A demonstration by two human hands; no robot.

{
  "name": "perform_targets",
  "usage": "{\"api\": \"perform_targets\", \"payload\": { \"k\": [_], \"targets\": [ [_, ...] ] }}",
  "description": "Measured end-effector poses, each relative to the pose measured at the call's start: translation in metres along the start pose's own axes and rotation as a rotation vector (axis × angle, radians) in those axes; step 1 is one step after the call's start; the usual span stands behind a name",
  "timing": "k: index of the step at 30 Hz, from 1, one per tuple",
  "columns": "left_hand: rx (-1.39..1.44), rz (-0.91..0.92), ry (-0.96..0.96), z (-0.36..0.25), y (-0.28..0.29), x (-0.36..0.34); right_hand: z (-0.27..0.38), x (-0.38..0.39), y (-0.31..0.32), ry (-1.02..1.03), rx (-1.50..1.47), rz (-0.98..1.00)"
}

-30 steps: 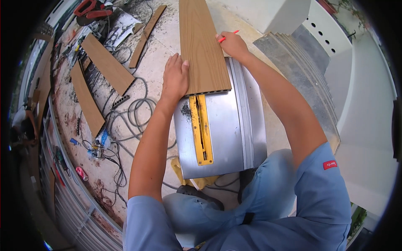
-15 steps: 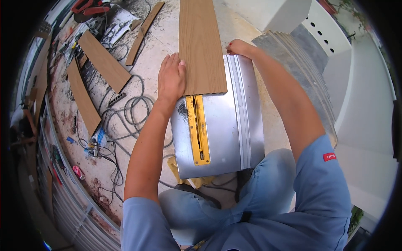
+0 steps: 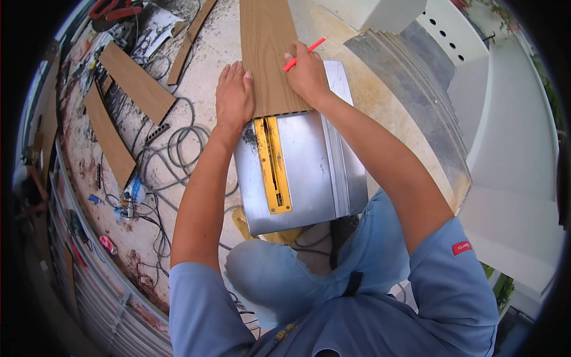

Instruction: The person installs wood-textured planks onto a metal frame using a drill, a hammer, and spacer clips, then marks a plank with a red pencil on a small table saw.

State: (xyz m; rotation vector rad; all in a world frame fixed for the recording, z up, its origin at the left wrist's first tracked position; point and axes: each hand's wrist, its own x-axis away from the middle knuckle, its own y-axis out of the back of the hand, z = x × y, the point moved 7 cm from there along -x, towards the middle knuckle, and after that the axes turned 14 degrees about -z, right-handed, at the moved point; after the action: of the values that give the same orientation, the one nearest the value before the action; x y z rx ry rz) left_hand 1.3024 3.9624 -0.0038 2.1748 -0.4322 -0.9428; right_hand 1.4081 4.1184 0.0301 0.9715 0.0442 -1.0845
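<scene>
A long brown grooved-end board (image 3: 267,35) lies across a metal saw table (image 3: 306,166) with a yellow slotted insert (image 3: 272,166). My left hand (image 3: 234,95) grips the board's left edge, fingers close together and thumb against it. My right hand (image 3: 306,74) rests on the board's right part, fingers closed on a red pencil (image 3: 315,47) angled over the wood. The board hides part of the table beneath it.
Cut boards (image 3: 137,83), looped cables (image 3: 181,143) and a red power tool (image 3: 110,15) lie at left, beside a metal railing (image 3: 89,262). A person (image 3: 30,190) is at far left. Steps (image 3: 410,101) and a white wall (image 3: 511,149) stand at right.
My right hand went to the far side of the board's edge, then came back left onto its top with the pencil. The whole view has shifted slightly, raising board and table in it.
</scene>
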Motion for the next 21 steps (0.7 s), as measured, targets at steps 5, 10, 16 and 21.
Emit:
{"api": "perform_targets", "payload": {
  "k": [5, 10, 16, 21],
  "targets": [
    [-0.004, -0.003, -0.040, -0.011, 0.001, 0.001, -0.008, 0.001, 0.005, -0.010, 0.009, -0.006],
    [-0.007, -0.010, -0.011, -0.006, 0.004, 0.001, -0.006, 0.002, -0.002, -0.025, -0.003, 0.058],
    [0.028, -0.025, 0.087, 0.004, 0.008, 0.005, -0.023, -0.023, -0.016, -0.022, 0.022, 0.286],
    [0.126, -0.018, 0.160, -0.024, -0.013, -0.020, -0.153, -0.106, -0.026, -0.100, 0.178, 0.584]
  ]
}}
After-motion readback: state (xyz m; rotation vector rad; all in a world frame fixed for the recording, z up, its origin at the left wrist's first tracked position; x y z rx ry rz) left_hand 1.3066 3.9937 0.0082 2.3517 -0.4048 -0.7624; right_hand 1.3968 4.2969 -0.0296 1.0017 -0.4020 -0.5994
